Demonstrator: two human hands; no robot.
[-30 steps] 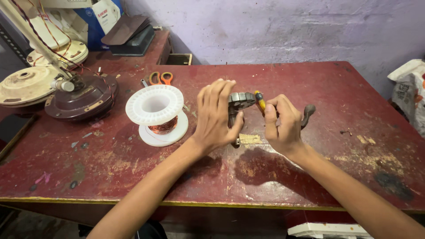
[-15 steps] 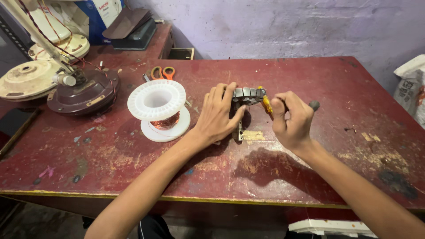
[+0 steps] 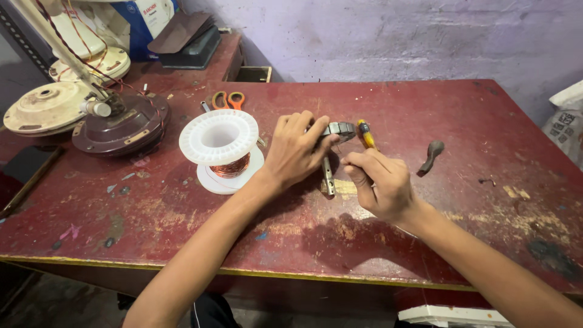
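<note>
Fingers of left hand clasp grey metal part.

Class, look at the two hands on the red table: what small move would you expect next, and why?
Probably the right hand brings its yellow-handled tool to the grey metal part. The left hand steadies that part, and the tool lies right beside it.

Under my left hand sits a small grey ribbed metal core, its ridged rim showing past my fingertips at one o'clock. A flat metal strip juts from it toward six o'clock, lying on the table. My right hand pinches a yellow-handled tool pointing toward twelve.
</note>
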